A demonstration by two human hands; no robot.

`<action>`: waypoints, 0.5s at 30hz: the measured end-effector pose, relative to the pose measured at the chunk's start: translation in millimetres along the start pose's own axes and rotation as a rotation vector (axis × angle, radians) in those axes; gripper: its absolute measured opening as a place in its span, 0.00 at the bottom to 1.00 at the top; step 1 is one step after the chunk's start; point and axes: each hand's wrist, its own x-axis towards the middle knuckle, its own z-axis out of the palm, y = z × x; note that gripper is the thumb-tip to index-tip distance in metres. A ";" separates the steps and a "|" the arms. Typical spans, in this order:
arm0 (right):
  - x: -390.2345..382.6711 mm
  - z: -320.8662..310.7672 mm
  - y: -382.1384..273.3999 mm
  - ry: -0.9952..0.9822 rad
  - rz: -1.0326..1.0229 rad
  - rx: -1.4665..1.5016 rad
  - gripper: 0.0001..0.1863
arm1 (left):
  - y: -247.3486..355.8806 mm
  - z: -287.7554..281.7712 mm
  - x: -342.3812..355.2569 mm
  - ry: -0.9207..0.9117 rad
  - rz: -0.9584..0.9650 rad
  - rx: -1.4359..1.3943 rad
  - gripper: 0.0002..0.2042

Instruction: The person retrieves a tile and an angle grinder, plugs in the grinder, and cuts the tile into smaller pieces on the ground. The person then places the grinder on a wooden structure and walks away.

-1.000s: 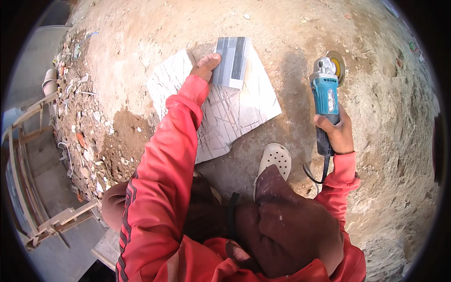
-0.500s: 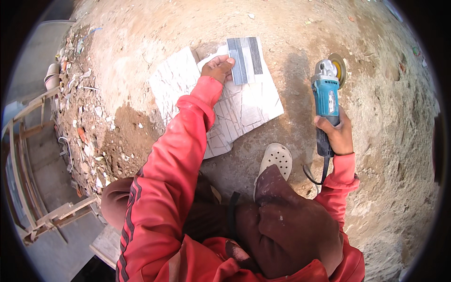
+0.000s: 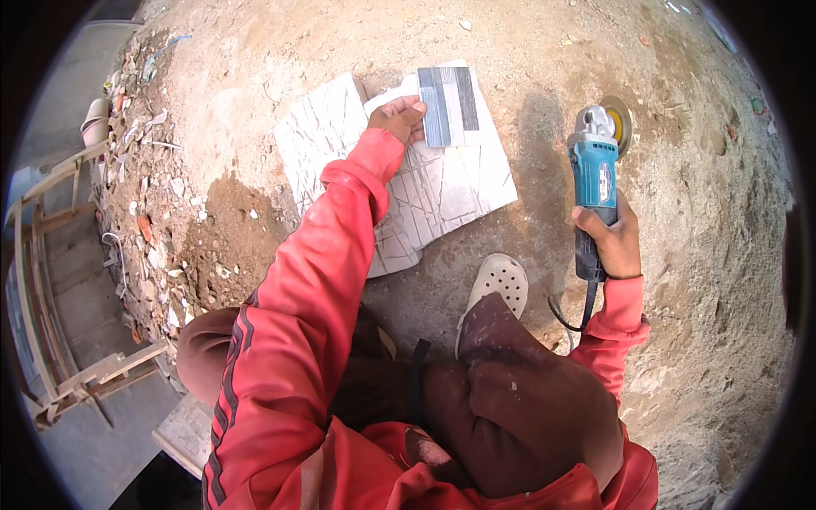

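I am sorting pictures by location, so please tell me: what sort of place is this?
Probably an outdoor building or repair site: bare earth ground, a strip of rubble at the left, and an angle grinder in the right hand.

The angle grinder (image 3: 597, 174) pairs a smooth teal plastic body with a bare metal gear head (image 3: 593, 124). Left of it, a smooth-looking striped tile (image 3: 435, 110) overlies pale, rough-scored slabs (image 3: 467, 185). Below-left of the grinder: a matt perforated plastic clog (image 3: 501, 280) and creased cloth trousers (image 3: 531, 395). Far left: a bare wooden frame (image 3: 110, 371).
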 end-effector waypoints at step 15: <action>7.3 1.2 0.5 0.003 0.001 0.004 0.26 | -3.0 -6.5 13.7 -0.008 0.050 0.173 0.15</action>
